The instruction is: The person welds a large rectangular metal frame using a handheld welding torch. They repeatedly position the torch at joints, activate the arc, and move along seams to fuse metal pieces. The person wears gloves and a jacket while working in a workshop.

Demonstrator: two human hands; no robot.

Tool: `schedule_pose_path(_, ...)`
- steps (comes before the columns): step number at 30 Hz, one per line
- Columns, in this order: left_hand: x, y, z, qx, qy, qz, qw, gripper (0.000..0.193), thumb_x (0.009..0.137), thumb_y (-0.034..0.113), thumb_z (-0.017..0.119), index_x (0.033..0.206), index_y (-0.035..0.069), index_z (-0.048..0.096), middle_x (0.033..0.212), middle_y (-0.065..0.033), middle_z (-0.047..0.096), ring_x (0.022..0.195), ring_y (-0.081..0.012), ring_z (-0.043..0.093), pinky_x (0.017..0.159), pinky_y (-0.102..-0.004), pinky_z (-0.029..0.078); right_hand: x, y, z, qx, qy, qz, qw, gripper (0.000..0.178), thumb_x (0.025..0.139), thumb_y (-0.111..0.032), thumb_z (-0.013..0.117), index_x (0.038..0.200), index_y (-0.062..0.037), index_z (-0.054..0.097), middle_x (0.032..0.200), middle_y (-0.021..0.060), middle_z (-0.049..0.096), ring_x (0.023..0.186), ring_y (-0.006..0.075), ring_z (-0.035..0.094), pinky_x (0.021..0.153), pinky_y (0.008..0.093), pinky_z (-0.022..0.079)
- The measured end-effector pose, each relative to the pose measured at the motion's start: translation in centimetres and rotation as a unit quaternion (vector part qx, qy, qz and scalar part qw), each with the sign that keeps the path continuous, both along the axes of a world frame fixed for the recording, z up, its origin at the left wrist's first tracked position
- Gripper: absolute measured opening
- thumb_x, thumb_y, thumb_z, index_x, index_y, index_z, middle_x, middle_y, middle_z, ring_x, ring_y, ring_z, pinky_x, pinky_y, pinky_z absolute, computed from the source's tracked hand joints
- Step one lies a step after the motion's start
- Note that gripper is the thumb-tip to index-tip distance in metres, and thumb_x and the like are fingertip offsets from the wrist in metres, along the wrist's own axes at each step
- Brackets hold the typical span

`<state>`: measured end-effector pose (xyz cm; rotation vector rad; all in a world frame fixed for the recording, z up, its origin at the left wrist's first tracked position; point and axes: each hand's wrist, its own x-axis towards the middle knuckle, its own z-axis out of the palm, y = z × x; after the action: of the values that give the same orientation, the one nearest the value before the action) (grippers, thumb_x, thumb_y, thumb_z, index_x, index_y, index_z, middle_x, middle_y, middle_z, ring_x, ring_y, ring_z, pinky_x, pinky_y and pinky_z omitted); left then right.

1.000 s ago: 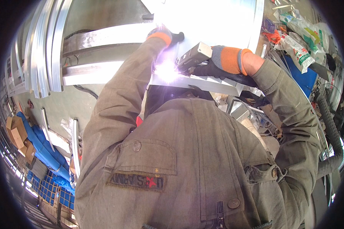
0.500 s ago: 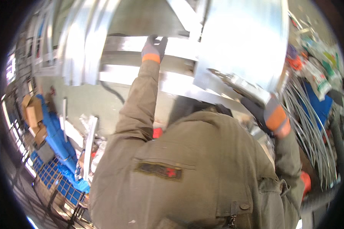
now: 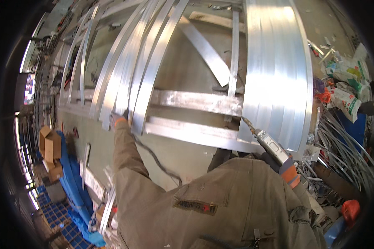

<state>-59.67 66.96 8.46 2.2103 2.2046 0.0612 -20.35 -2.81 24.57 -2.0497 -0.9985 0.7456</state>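
My left hand (image 3: 120,117), in a dark glove with an orange cuff, is at the near ends of several long shiny metal strips (image 3: 145,68). Its fingers appear closed around the end of one strip. My right hand (image 3: 281,164), gloved the same way, grips a grey-and-white power tool (image 3: 271,145) with a narrow metal tip. That tip points forward and left, close to the left edge of a wide row of side-by-side metal strips (image 3: 276,74). Both groups of strips rest across a metal frame (image 3: 187,102).
A diagonal metal bar (image 3: 206,53) lies beyond the frame's rail. A dark cable (image 3: 156,159) runs on the floor. At right are thin metal offcuts (image 3: 340,143) and plastic bags (image 3: 345,101). A cardboard box (image 3: 50,145) and blue sheeting (image 3: 72,178) are at left.
My left hand has moved left, from the frame's rail to the strip ends. The right hand still grips the tool, now seen more clearly. The whole view has shifted.
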Motion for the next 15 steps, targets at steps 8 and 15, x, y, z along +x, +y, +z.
schedule_pose_path(8,3.2,0.4,4.4,-0.125,0.06,-0.042,0.989,0.119,0.07,0.06,0.097,0.164,0.003,0.049,0.156,-0.0287,0.063,0.145,-0.0455,0.061,0.121,-0.0527,0.051,-1.1,2.5,2.9,-0.016,-0.043,-0.058,0.997,0.04,0.099,-0.035,0.087,0.124,-0.0064,0.073,0.103,0.0168,0.081,0.093,0.0365,0.081,0.077,0.0436,0.063)
schedule_pose_path(15,6.1,-6.2,3.6,-0.166,-0.113,-0.107,0.974,0.118,0.071,0.064,0.093,0.156,-0.009,0.054,0.145,-0.0348,0.068,0.134,-0.0474,0.068,0.112,-0.0542,0.055,-1.1,2.1,0.8,0.034,0.046,-0.065,0.996,0.042,0.103,-0.017,0.082,0.142,-0.0044,0.071,0.12,0.0164,0.078,0.106,0.0288,0.079,0.087,0.0424,0.063)
